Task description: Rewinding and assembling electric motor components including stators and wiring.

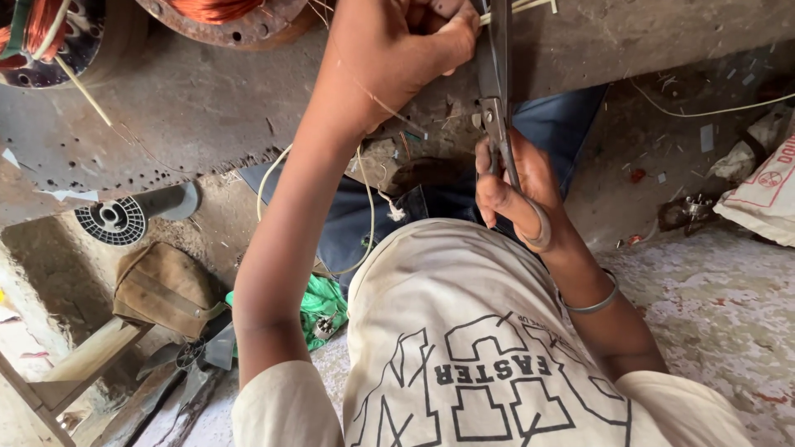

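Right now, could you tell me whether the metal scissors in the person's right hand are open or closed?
Nearly closed: the long metal scissors show their blades almost together at the pale strip pinched by the left hand; the right hand grips the handles.

At the top centre of the frame the left hand (406, 41) pinches thin strips (523, 7) against the edge of a workbench (646, 37). Just right of it, scissors (499, 108) run down to the right hand (517, 194) at centre. A wound motor stator (224, 16) sits on the bench at upper left. Below it, at left, lies an empty spool (112, 221), with a pouch (166, 285) beneath. A sack (766, 199) lies at the right edge.
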